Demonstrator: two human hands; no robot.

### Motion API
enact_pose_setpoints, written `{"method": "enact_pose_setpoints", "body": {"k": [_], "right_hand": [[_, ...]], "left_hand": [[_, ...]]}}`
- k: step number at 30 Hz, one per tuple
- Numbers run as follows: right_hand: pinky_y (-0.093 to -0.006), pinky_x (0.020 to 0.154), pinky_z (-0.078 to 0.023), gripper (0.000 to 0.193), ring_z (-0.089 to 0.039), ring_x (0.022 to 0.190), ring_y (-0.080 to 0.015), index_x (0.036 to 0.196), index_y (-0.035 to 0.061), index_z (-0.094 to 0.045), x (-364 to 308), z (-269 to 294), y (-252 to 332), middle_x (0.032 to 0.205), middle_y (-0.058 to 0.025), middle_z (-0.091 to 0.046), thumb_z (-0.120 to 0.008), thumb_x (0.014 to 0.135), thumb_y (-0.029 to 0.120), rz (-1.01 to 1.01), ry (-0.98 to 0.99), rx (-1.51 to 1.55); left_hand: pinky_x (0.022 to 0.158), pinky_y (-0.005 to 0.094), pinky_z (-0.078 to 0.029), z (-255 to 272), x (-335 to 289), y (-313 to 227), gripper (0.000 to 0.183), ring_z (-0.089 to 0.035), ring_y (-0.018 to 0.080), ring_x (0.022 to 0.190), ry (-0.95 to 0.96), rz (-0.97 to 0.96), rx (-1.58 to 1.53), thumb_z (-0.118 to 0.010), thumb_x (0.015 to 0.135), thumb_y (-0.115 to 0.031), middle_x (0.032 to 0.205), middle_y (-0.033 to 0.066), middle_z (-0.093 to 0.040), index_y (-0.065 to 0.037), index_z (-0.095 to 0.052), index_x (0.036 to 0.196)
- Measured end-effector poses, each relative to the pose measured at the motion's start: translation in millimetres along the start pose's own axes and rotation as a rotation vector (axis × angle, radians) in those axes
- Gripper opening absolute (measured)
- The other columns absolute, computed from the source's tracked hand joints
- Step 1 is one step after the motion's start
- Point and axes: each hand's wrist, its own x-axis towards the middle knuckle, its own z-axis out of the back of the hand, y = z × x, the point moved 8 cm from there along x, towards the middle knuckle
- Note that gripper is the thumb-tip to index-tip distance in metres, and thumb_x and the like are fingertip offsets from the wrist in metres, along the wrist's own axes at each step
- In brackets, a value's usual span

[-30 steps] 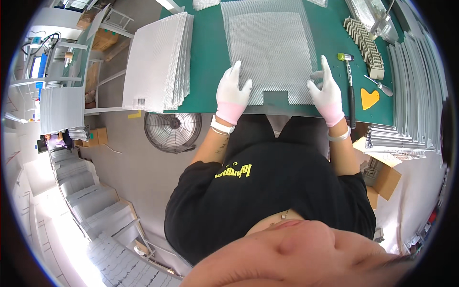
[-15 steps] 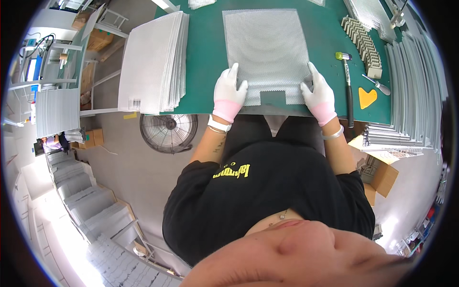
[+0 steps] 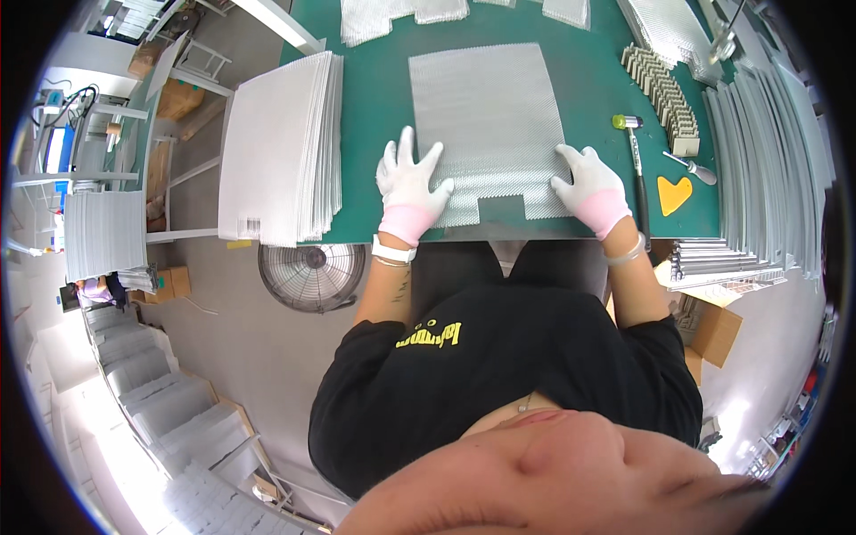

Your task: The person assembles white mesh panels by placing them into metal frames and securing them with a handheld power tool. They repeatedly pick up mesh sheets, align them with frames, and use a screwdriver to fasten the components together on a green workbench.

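Head view: the left hand [image 3: 408,194] lies with fingers spread over the left edge of a silver mesh sheet [image 3: 486,116]; the right hand [image 3: 595,187] curves its fingers against the right edge, though whether they pinch it I cannot tell. The sheet lies on the green table [image 3: 374,107], notched side toward the person. The step looks like aligning it, probably best done with light, even pressure from both sides, so the mesh neither buckles nor skews. As for writing, yellow lettering crosses the black shirt [image 3: 508,366]; farther off, a white stack [image 3: 276,143] bears a small printed patch [image 3: 249,225], and the hammer [image 3: 639,174] has handle markings, both too small to read.
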Motion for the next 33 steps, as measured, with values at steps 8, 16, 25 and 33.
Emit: {"method": "enact_pose_setpoints", "body": {"k": [8,16,25,33], "right_hand": [[-0.0470,0.096,-0.049,0.054,-0.060,0.113,-0.0404,0.127,0.0053,-0.058,216,99,-59,0.120,-0.0246,-0.062,-0.055,0.091,0.045,-0.120,-0.372,-0.059],[-0.0623,0.110,-0.029,0.078,-0.042,0.138,-0.0328,0.148,0.0184,-0.035,313,58,-95,0.148,-0.0136,-0.041,-0.064,0.085,0.054,-0.604,-0.125,-0.071],[-0.0614,0.110,-0.029,0.064,-0.042,0.138,-0.0304,0.146,0.0169,-0.039,296,77,-118,0.146,-0.0134,-0.043,-0.059,0.091,0.042,-0.544,-0.092,-0.121],[-0.0518,0.098,-0.047,0.042,-0.059,0.122,-0.0337,0.134,0.0105,-0.052,300,125,-97,0.128,-0.0181,-0.060,-0.051,0.094,0.023,-0.438,-0.299,-0.228]], "left_hand": [[0.118,0.0570,-0.013,15,50,-6,0.061,-0.015,0.0493,0.145,-0.019,-0.076,0.027,-0.075,0.076,-0.041,0.159,0.0241,-0.018,-0.015,-0.062,0.129],[0.113,0.0539,-0.026,42,268,-63,0.061,-0.037,0.0393,0.136,-0.345,-0.375,-0.035,-0.065,0.084,-0.048,0.146,0.0152,-0.047,-0.009,-0.059,0.131],[0.107,0.0434,-0.035,-75,421,-78,0.057,-0.055,0.0322,0.123,0.267,0.034,0.175,-0.053,0.092,-0.050,0.134,0.0131,-0.059,-0.009,-0.057,0.130],[0.094,0.0437,-0.046,-42,427,-108,0.037,-0.067,0.0313,0.107,-0.116,0.010,0.277,-0.050,0.095,-0.036,0.113,0.0166,-0.068,-0.009,-0.059,0.119]]}}
